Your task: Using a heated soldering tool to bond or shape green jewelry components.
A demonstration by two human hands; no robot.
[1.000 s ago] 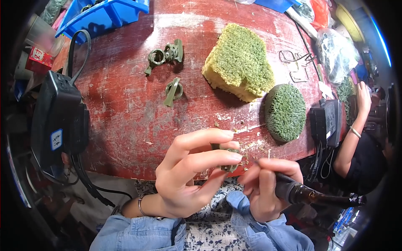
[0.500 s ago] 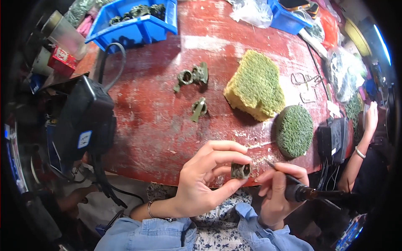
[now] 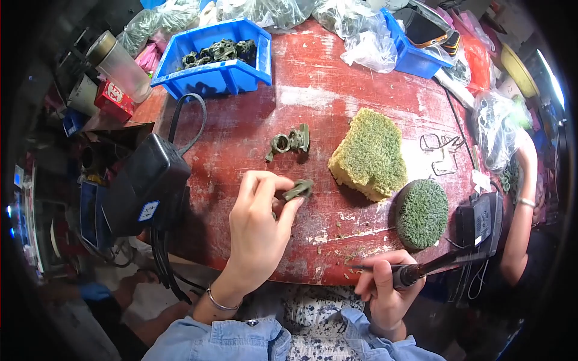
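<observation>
My left hand (image 3: 259,225) reaches over the red table, thumb and forefinger closed on a small dark green wax-like piece (image 3: 298,190). Another greenish bit shows beneath the fingers, mostly hidden. Just beyond lie joined dark green ring-shaped pieces (image 3: 289,142). Close to the table's front edge, my right hand (image 3: 388,292) grips a pen-like tool (image 3: 409,275) with a dark handle and a thin tip pointing left. Right of the left hand stand a yellow-green sponge block (image 3: 370,153) and a round green sponge-like pad (image 3: 422,213).
A blue bin (image 3: 214,75) of dark green pieces stands at the back left. A black box-shaped device (image 3: 147,183) with cables occupies the left side. Another black device (image 3: 480,219) is on the right. Another person's arm (image 3: 518,234) reaches in at far right. Green scraps lie near the front edge.
My left hand has moved forward and left, from near the right hand to the small piece on the table. My right hand stays near the edge with the tool. The view has tilted up.
</observation>
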